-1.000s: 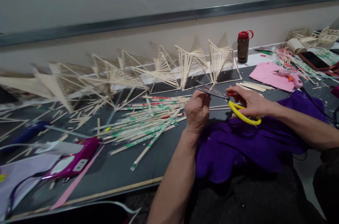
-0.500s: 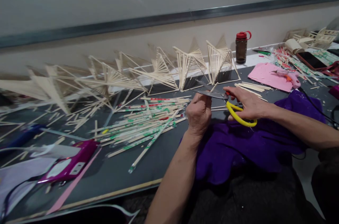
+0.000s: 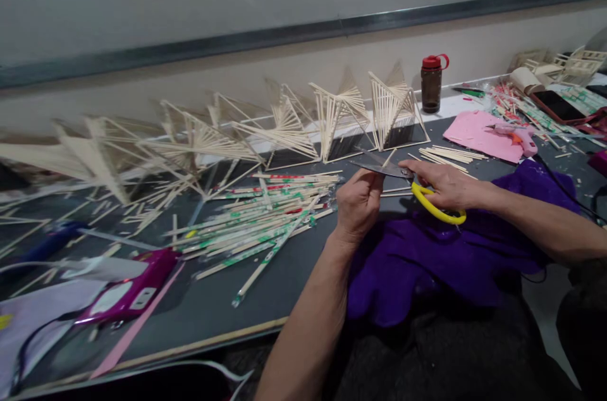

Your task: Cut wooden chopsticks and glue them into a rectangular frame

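My right hand (image 3: 443, 181) is closed on a pair of scissors (image 3: 440, 214) with yellow handles. The blades point left, parted, just above my left hand (image 3: 356, 203). A short end of a thin wooden stick (image 3: 391, 157), seemingly a chopstick, sticks up between the blades; my left fist grips its lower part, which is mostly hidden. Below both hands a purple cloth (image 3: 403, 268) lies over my lap and the table edge. Left of my left hand is a pile of chopsticks in printed wrappers (image 3: 270, 217).
Twisted stick structures (image 3: 393, 110) line the wall side of the table. Bare sticks (image 3: 450, 155), pink foam (image 3: 467, 135), a glue gun (image 3: 516, 135) and a red-capped bottle (image 3: 431, 85) are at right. A magenta device (image 3: 130, 287) with cables lies at left.
Both hands and the scissors have shifted slightly to the right. The stick end still stands between the blades, leaning a little more upright.
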